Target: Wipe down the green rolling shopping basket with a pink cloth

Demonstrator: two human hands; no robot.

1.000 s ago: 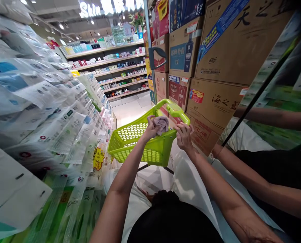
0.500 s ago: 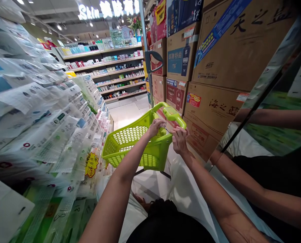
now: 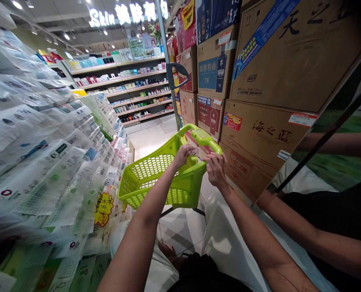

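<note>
A lime-green plastic shopping basket (image 3: 144,184) on a wheeled frame stands in the aisle in front of me. My left hand (image 3: 184,154) is curled closed over its near rim, just below the green handle (image 3: 205,138). Only a sliver of a greyish cloth (image 3: 193,151) shows under the fingers. My right hand (image 3: 216,169) is beside it, fingers closed around the basket's near right corner. The basket's inside looks bare where it shows.
Plastic-wrapped tissue packs (image 3: 55,162) are stacked along the left. Cardboard boxes (image 3: 259,134) are piled along the right, with a shiny panel (image 3: 335,162) that mirrors my arms. A metal pole (image 3: 168,65) rises beyond the basket. A tiled aisle (image 3: 150,138) leads to product shelves (image 3: 131,89).
My left hand held the bunched cloth in plain sight above the rim; it has dropped onto the rim and now covers most of the cloth. The right hand kept its grip.
</note>
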